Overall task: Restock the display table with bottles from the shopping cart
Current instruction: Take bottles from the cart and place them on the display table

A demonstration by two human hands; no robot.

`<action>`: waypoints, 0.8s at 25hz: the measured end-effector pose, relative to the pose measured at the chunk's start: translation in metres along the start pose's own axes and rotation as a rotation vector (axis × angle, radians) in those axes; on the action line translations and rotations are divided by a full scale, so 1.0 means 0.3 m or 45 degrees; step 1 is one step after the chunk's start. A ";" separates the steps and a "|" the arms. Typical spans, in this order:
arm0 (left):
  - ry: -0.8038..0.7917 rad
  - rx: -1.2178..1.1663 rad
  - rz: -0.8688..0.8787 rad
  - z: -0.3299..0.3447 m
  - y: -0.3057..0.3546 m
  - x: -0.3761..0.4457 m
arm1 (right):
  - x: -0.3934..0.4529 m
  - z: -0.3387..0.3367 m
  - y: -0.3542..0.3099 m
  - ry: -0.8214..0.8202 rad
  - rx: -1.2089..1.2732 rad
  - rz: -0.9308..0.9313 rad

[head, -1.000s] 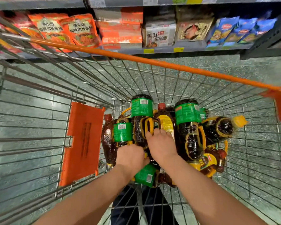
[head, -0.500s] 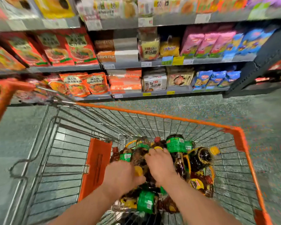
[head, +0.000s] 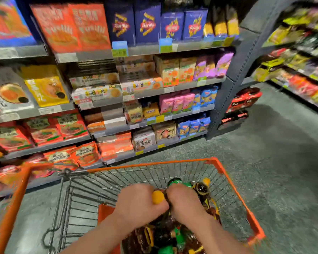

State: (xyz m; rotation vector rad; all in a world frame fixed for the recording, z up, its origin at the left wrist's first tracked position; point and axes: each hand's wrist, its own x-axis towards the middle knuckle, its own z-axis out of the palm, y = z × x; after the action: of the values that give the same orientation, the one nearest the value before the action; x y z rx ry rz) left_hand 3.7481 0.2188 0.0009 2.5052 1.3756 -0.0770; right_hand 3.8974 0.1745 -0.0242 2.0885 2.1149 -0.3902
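Much of this is smeared by motion, so the print on the packets along the shelves (head: pixel 154 88) behind the cart (head: pixel 233 187) is hard to read, and the near end of the cart is cut off at the bottom edge. The cart is a wire basket of thin grey rods with a bright orange plastic rim, standing on a speckled grey floor (head: pixel 283 171). Inside it, toward its right side, lies a heap of bottles (head: pixel 203 189): dark, glossy liquid in clear plastic, with green labels and yellow handles and caps, tumbled on their sides so that single bottles are hard to separate. Both hands are down in the cart over the top of that heap, knuckles up and side by side. The left hand (head: pixel 138 204) has its fingers curled under, and a round yellow cap (head: pixel 157 197) pokes out between it and the right hand (head: pixel 185 202); what exactly the left fingers grip is hidden beneath the hand, so I cannot tell. The right hand's fingers are also curled down among the bottle necks, their tips out of sight, and its grip is equally unclear. An orange flap (head: pixel 105 213) shows just left of the left wrist, inside the cart.
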 end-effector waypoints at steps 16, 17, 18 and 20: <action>0.154 0.316 1.393 -0.236 0.799 -0.485 | -1.175 -0.118 -0.028 0.386 0.089 1.146; 0.139 0.338 1.477 -0.229 0.878 -0.562 | -1.283 -0.088 -0.032 0.407 0.058 1.193; 0.108 0.355 1.564 -0.215 0.956 -0.643 | -1.395 -0.066 -0.043 0.404 0.098 1.280; 0.084 0.411 1.733 -0.188 1.102 -0.826 | -1.625 -0.013 -0.078 0.406 0.074 1.537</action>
State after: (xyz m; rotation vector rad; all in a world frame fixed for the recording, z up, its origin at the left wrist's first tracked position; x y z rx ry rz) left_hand 3.8840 -0.1364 0.1720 3.1276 -0.5686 0.0744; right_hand 3.8863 -0.2920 0.1188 3.0714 0.5791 0.0616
